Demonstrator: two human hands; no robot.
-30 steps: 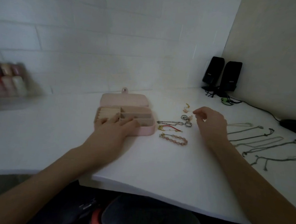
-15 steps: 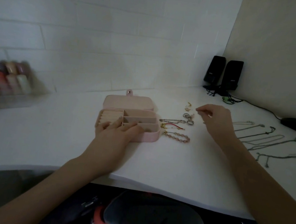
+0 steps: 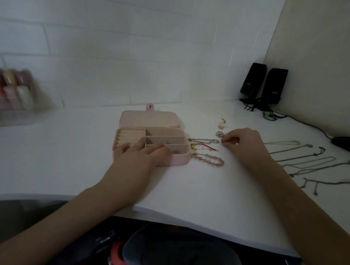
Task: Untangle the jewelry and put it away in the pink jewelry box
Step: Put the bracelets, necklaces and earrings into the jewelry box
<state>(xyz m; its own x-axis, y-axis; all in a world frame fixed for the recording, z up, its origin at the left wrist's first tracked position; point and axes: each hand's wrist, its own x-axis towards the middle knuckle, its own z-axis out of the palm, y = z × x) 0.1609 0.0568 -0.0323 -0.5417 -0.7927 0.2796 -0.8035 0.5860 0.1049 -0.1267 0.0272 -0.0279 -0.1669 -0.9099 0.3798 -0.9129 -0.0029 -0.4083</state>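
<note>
Pink box (image 3: 149, 120) open on desk (image 3: 70, 165), lid flat behind tray. My left hand (image 3: 139, 159) flat on tray's near edge, fingers spread, gripping nothing. My right hand (image 3: 243, 145) beside rings (image 3: 220, 134), fingertips (image 3: 224, 141) pinched together, seemingly on small ring; too small to confirm. Three bracelets (image 3: 208, 159) between box and right hand. Necklaces (image 3: 316, 161) laid out farther right.

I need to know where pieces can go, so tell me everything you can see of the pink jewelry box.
The pink jewelry box lies open on the white desk, its lid flat behind it, a snap tab at the lid's far edge. It looks like soft faux leather. Inside, ring rolls fill the left part; three long compartments stacked front to back fill the right. The left hand rests flat on its near edge. Bracelets lie just right of it.
</note>
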